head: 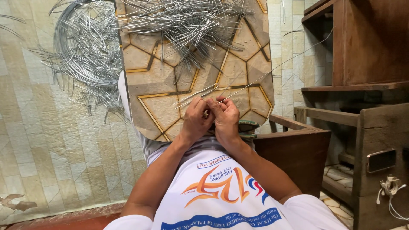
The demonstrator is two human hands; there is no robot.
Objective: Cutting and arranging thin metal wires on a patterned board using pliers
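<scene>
My left hand and my right hand are pressed together over the near end of a patterned board that rests on my lap. Both hands pinch a bundle of thin metal wires that points away to the upper left. One long wire runs from my right hand up to the right. A small yellowish object shows between my fingers; I cannot tell what it is. A heap of cut, bent wires lies on the far end of the board.
A big coil of silver wire lies on the tiled floor at the upper left. Dark wooden furniture stands at the right, with a wooden frame close to my right elbow. A phone and a white cable lie there.
</scene>
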